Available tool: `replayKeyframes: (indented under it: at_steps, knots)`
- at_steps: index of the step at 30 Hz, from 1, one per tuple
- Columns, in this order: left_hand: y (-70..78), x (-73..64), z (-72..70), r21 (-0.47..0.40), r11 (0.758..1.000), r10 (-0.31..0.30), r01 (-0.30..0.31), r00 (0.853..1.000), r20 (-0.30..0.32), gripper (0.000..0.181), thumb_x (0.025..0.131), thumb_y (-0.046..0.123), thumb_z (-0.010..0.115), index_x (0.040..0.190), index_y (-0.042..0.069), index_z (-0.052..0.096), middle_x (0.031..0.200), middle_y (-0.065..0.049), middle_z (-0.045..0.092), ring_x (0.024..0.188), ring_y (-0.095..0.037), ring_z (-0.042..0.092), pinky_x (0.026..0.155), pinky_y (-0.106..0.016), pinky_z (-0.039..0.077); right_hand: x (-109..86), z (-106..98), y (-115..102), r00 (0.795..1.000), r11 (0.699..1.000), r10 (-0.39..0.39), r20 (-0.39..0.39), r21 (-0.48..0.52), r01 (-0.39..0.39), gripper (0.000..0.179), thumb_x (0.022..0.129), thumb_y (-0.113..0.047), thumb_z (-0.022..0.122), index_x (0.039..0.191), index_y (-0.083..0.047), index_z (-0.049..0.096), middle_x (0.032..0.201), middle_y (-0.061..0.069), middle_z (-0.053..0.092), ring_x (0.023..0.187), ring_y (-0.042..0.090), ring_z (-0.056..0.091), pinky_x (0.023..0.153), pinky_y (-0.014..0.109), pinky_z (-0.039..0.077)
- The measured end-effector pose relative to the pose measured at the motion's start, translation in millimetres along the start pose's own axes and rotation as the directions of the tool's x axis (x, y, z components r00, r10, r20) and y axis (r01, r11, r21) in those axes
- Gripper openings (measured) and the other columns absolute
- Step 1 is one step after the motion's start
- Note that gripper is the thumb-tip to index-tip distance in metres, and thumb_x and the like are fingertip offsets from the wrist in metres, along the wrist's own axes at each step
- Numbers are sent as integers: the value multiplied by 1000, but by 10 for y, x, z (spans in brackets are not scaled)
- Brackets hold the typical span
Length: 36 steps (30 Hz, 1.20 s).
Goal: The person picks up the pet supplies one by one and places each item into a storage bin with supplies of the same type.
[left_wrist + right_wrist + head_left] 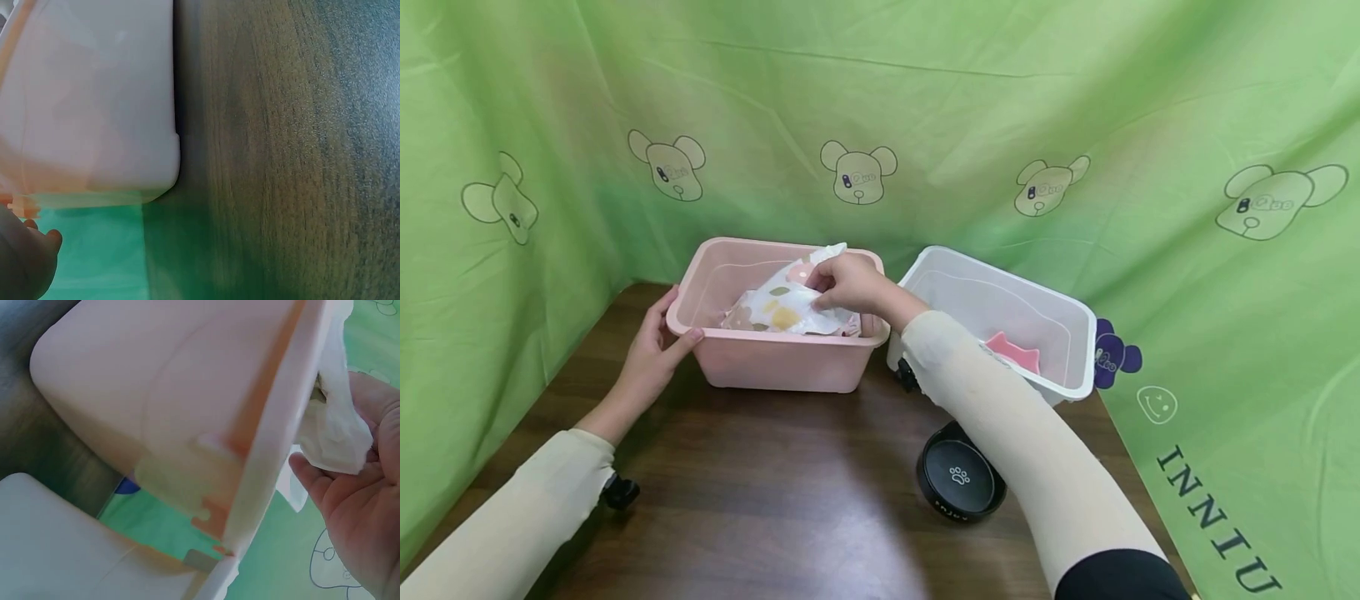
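In the head view a pink bin (775, 362) stands on the wooden table. My left hand (655, 346) grips its left rim, thumb at the front corner and fingers round the side. Over the bin's right part, my right hand (853, 287) pinches a white cloth-like piece (782, 304) printed with flowers and leaves. Most of that piece lies inside the bin, with one corner raised above the back rim. The right wrist view shows its white edge (340, 437) between thumb and fingers. Other contents beneath it are mostly hidden.
A white bin (1000, 283) stands to the right, holding a pink star-edged item (1015, 353). In front of it sits a black bowl (960, 473) with a paw print, partly behind my right forearm. A green printed curtain (925, 100) hangs close behind both bins.
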State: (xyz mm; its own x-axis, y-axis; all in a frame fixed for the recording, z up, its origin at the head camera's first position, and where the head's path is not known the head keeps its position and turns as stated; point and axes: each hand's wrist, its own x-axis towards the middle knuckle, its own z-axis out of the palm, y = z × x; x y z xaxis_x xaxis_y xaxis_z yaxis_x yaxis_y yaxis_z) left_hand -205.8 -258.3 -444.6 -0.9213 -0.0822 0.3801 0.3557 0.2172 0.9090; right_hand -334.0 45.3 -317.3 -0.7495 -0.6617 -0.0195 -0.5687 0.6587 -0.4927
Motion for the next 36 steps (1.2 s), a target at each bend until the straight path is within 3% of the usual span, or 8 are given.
replayKeyframes:
  at_steps: [7, 15, 23, 29, 36]
  knots:
    - [-5, -6, 2, 17, 1000, -10, 10, 1000, -4, 75, 100, 11, 65, 163, 10, 23, 161, -23, 36, 142, -33, 41, 103, -4, 35, -92, 50, 84, 1000, 1000, -15, -10, 4, 15, 22, 85, -11, 82, 106, -8, 76, 96, 2, 74, 92, 14, 64, 85, 27, 53]
    - [-1, -12, 2, 6, 1000, -15, 15, 1000, -10, 76, 100, 9, 66, 163, 10, 24, 163, -19, 34, 143, -32, 40, 104, -6, 35, -177, 77, 168, 999, 998, -31, 5, 60, 31, 23, 86, -9, 80, 108, -5, 75, 101, 5, 74, 97, 17, 66, 90, 29, 54]
    - [7, 0, 20, 5, 1000, -16, 16, 1000, -3, 77, 99, 8, 65, 163, 10, 22, 164, -20, 32, 141, -34, 40, 102, -6, 36, -337, 5, 255, 995, 998, -58, -82, 22, 60, 33, 89, -17, 80, 120, -8, 74, 115, 6, 75, 116, 22, 65, 107, 42, 49]
    - [17, -5, 28, 5, 1000, -20, 20, 1000, 3, 78, 100, 9, 65, 164, 10, 20, 165, -19, 30, 142, -35, 38, 100, -4, 36, -486, -20, 349, 988, 999, -31, -150, 30, 36, 34, 89, -19, 80, 121, -9, 74, 120, 7, 75, 117, 22, 65, 105, 42, 49]
    - [15, -7, 20, 18, 1000, -20, 20, 1000, 13, 78, 100, 9, 64, 164, 10, 19, 166, -18, 27, 144, -36, 35, 101, -3, 34, -669, -52, 451, 974, 990, -55, -218, 112, 81, 36, 88, -15, 79, 120, 0, 73, 121, 15, 72, 116, 30, 64, 104, 48, 51]
